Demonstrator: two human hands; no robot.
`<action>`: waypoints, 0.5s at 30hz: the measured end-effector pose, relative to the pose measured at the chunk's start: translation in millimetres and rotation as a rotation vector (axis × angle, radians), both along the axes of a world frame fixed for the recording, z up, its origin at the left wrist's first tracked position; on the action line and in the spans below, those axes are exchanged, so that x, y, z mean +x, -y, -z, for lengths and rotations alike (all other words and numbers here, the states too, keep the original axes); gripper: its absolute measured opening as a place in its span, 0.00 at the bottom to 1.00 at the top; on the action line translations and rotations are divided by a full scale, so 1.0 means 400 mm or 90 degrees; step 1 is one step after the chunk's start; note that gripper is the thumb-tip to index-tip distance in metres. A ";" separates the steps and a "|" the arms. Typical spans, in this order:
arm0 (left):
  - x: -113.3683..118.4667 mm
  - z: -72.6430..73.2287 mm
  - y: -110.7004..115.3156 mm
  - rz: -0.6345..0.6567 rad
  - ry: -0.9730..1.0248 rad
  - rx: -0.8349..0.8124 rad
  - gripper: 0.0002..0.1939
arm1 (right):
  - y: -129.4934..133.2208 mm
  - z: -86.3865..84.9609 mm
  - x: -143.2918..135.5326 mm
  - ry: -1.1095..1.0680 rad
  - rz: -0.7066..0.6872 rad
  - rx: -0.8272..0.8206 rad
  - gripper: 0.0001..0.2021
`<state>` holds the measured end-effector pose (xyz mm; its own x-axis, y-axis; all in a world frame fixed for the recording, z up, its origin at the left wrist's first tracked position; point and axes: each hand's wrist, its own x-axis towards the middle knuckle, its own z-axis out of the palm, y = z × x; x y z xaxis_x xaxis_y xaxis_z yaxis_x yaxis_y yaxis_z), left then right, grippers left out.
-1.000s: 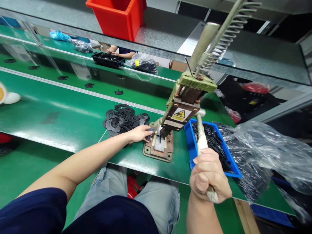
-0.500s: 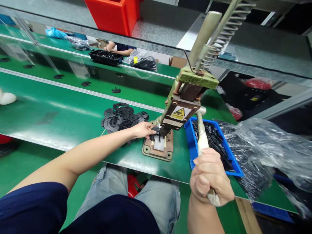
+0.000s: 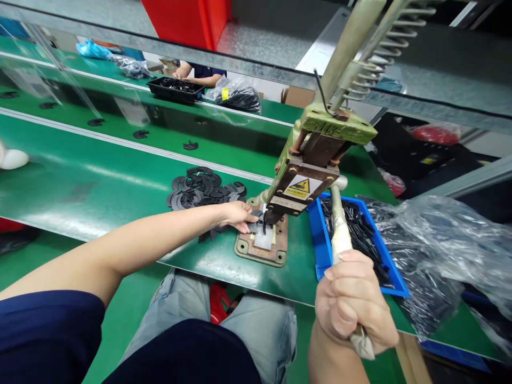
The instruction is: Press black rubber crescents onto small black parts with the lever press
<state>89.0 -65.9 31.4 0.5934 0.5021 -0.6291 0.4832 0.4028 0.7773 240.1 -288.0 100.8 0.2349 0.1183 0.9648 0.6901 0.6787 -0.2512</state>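
A green hand press [image 3: 304, 176] with a warning label stands on the green bench. My left hand [image 3: 239, 215] pinches a black curved piece [image 3: 255, 220] at the press head, above the metal plate [image 3: 264, 238] on its base. The far end of the piece is partly hidden by the press head. Fingers of my right hand [image 3: 354, 301] are wrapped round the press lever [image 3: 340, 226], right of the press. Left of the base lies a pile of black curved pieces [image 3: 196, 189].
Right of the press is a blue bin [image 3: 318, 245] of black parts, beside clear plastic bags [image 3: 460, 240]. Spaced black pieces [image 3: 190, 145] lie on the belt behind. Across it, a person's hands [image 3: 182, 74] are at a black tray [image 3: 176, 95]. A red bin [image 3: 184, 21] sits overhead.
The view has shifted slightly, with the press and lever appearing larger and farther right. My left hand still holds the black piece at the press, and my right hand keeps its grip.
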 end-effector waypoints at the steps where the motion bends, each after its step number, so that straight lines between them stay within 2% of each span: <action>1: 0.000 -0.001 0.002 -0.007 0.002 -0.001 0.17 | -0.003 -0.008 -0.002 -0.003 -0.006 0.007 0.23; 3: -0.001 -0.001 0.007 -0.016 0.013 0.006 0.18 | -0.013 -0.044 -0.001 -0.007 -0.025 0.014 0.25; 5: -0.002 0.002 0.013 -0.020 0.029 0.020 0.20 | -0.030 -0.113 0.008 -0.006 -0.062 0.022 0.23; 8: -0.007 0.008 0.028 -0.034 0.061 0.047 0.23 | -0.070 -0.247 0.041 -0.026 -0.107 0.021 0.08; 9: -0.012 0.008 0.034 -0.044 0.073 0.055 0.22 | -0.082 -0.285 0.056 -0.034 -0.107 -0.002 0.09; 10: -0.020 0.005 0.041 -0.056 0.085 0.062 0.22 | -0.091 -0.311 0.070 -0.041 -0.095 -0.030 0.16; 11: -0.032 0.000 0.049 -0.068 0.099 0.070 0.21 | -0.098 -0.322 0.083 -0.044 -0.073 -0.065 0.23; 12: -0.047 -0.009 0.057 -0.079 0.114 0.078 0.20 | -0.101 -0.315 0.092 -0.046 -0.046 -0.091 0.28; 13: -0.067 -0.021 0.066 -0.088 0.131 0.086 0.21 | -0.101 -0.289 0.097 -0.060 -0.012 -0.106 0.32; 14: -0.088 -0.036 0.076 -0.095 0.153 0.096 0.21 | -0.099 -0.247 0.096 -0.077 0.022 -0.109 0.34; 15: -0.112 -0.054 0.088 -0.096 0.179 0.104 0.22 | -0.094 -0.191 0.089 -0.114 0.051 -0.105 0.33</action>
